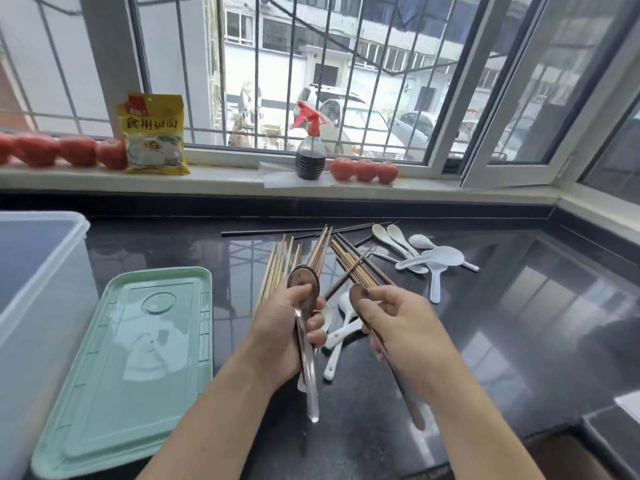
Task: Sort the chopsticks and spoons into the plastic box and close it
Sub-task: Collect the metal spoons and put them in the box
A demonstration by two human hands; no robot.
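My left hand (284,327) grips a stack of metal spoons (306,372), bowls up and handles pointing toward me. My right hand (401,327) holds a single metal spoon (356,296) the same way. Behind both hands lies a pile of wooden chopsticks (311,258) on the black counter. White ceramic spoons (341,332) lie between my hands, and more white spoons with a plastic rice paddle (436,263) lie farther right. The clear plastic box (38,271) stands open at the left edge, with its mint-green lid (131,341) flat on the counter beside it.
On the windowsill stand a yellow food packet (154,133), a spray bottle of dark liquid (310,147) and rows of tomatoes (363,169). The glossy black counter (519,323) stretches right to a corner under the window frame.
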